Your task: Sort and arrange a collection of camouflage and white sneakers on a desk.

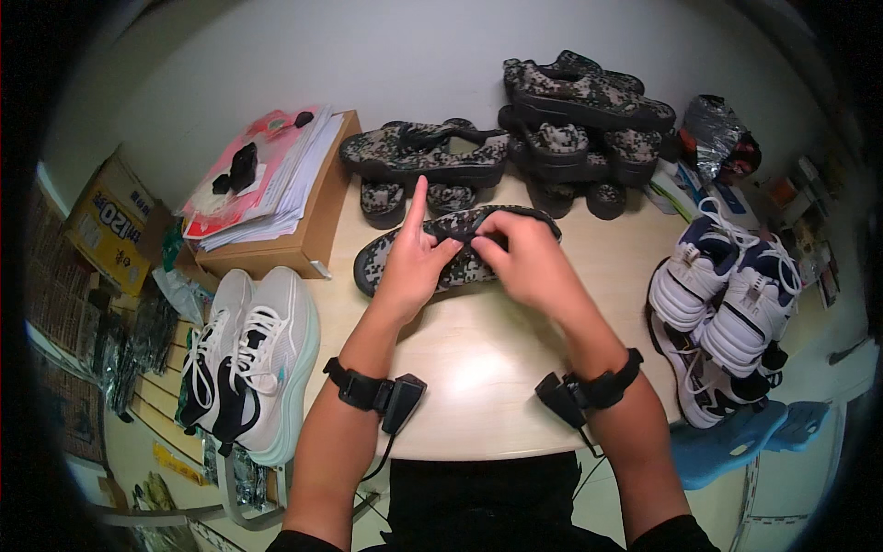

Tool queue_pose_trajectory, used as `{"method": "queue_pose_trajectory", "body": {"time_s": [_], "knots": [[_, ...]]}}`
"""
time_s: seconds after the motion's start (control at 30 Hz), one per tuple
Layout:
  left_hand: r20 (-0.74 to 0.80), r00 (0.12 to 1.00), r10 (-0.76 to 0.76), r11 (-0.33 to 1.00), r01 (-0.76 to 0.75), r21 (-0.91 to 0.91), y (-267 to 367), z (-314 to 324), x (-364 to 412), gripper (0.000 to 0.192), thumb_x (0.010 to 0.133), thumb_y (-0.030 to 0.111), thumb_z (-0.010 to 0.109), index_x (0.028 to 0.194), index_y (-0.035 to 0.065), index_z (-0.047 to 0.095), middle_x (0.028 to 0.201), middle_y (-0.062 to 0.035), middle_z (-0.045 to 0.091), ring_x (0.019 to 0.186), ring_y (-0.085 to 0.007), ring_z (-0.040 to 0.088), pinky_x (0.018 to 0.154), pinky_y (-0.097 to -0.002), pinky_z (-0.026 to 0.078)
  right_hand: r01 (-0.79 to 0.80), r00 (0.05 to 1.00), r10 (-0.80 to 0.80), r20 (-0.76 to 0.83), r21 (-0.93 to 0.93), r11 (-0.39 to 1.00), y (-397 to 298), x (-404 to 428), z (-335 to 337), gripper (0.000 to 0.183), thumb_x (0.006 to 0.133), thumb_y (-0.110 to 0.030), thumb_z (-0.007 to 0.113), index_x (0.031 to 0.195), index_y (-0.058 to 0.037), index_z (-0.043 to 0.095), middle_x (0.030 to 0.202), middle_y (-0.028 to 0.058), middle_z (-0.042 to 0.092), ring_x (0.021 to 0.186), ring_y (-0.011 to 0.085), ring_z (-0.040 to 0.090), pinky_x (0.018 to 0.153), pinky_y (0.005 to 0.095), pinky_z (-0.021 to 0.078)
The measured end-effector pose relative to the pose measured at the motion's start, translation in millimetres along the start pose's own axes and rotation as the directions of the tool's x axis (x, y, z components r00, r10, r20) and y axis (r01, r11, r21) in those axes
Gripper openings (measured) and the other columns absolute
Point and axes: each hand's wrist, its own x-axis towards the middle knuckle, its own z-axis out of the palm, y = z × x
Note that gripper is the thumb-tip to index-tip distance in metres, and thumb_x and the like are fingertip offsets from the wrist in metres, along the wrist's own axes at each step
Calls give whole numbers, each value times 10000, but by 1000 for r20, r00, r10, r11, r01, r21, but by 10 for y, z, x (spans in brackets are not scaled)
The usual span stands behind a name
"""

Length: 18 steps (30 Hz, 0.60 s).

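A camouflage canvas shoe (376,257) with a dark sole lies on its side across the middle of the table, toe to the left. My left hand (416,261) rests over its front part, index finger pointing up and thumb near the shoe's middle. My right hand (521,252) is bent over the shoe's opening, thumb and fingertips pinched together at what seems to be its lacing or upper edge; the pinched part is too small to make out. Behind the hands, more camouflage shoes (428,153) are piled, with a taller stack (586,100) to the right.
At left, papers (276,193) lie on a cardboard box (324,207), with white-grey sneakers (293,331) in front. White sneakers with dark trim (690,276) are stacked at the right edge. A crumpled silver bag (714,134) stands at the back right. The table's front edge (483,458) curves before my body.
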Motion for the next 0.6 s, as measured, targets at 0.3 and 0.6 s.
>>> {"method": "queue_pose_trajectory", "body": {"time_s": [0.3, 0.6], "knots": [[-7, 998, -62, 998, 62, -34, -17, -69, 23, 856, 860, -9, 616, 1516, 87, 74, 714, 49, 441, 605, -16, 367, 529, -178, 315, -359, 932, 242, 270, 776, 519, -52, 337, -253, 221, 932, -201, 519, 830, -28, 611, 657, 0, 546, 633, 127, 523, 656, 281, 465], [27, 999, -43, 999, 44, -24, -111, -130, 67, 838, 879, -46, 576, 1510, 65, 37, 961, -110, 593, 781, -73, 532, 706, -210, 452, -315, 949, 63, 310, 906, 284, 154, 379, -552, 292, 972, -249, 487, 966, 8, 624, 647, -3, 508, 479, 85, 407, 608, 307, 462]]}}
